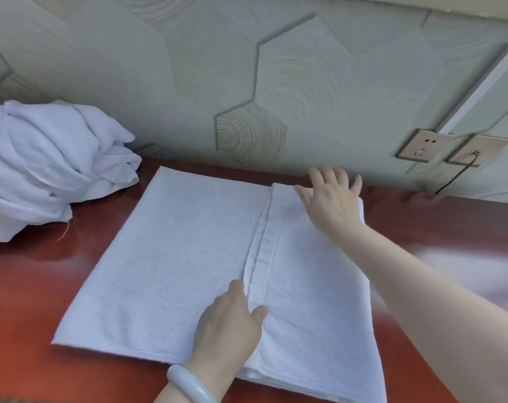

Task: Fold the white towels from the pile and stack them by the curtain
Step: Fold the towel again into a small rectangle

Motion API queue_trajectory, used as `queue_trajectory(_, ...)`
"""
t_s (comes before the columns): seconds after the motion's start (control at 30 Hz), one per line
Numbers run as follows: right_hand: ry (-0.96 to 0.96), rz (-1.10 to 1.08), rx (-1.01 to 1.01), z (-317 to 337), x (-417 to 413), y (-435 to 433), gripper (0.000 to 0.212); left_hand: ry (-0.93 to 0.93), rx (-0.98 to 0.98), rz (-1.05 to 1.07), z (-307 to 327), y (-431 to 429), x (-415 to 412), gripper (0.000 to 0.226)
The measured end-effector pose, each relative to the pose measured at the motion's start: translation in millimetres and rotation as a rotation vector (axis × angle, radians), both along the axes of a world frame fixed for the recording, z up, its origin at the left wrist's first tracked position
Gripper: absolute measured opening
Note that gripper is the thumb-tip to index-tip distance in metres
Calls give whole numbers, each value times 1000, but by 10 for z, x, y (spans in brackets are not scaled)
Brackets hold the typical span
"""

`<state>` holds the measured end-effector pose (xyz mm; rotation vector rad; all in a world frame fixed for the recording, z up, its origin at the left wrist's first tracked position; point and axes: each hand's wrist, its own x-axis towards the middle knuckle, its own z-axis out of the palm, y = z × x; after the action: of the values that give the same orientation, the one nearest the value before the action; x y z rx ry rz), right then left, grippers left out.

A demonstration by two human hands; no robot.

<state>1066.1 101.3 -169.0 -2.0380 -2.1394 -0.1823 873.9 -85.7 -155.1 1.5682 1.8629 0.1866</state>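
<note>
On the glossy red-brown table [28, 286] the white towel [174, 257] lies flat in front of you, its right part folded over so that the hem [261, 248] runs down the middle. Your left hand [229, 324] rests flat on the near end of that hem, thumb across it, gripping nothing. Your right hand [331, 199] presses with spread, straight fingers on the far right corner.

The likely trouble is slip. The tabletop looks slick, so a sideways smoothing stroke could drag the whole towel rather than flatten the flap, and the hem would skew. Lifting both palms at once may let the flap creep open. The near edge sits close to the table's front, so a pull toward you could tip it over. The pile [43, 170] of unfolded towels sits well apart at the far left. No curtain is in view.
</note>
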Motion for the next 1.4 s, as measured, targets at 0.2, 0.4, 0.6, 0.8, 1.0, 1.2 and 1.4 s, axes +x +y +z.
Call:
queue_trajectory(0.2,8,-52,-283,-321,-139,-207,71,26,-93,-43,44,142,-44,35)
queue_trajectory(0.4,46,-157,-131,-180,-156,-593,73,154,344,-184,27,395,27,67)
queue_trajectory(0.6,38,-177,-307,-363,-156,-721,72,235,382,-629,-378,629,23,69)
queue_trajectory(0.8,186,-171,-209,-37,2,-907,65,196,408,-581,-450,601,35,72)
queue_trajectory(1.0,96,-185,-218,-393,-155,-1313,74,216,417,-558,-516,599,49,71)
queue_trajectory(1.2,30,19,-223,-325,93,-967,79,184,251,-659,-348,784,-107,81)
queue_trajectory(1.4,-91,289,-264,-154,340,-334,94,374,266,-770,-340,739,-300,69)
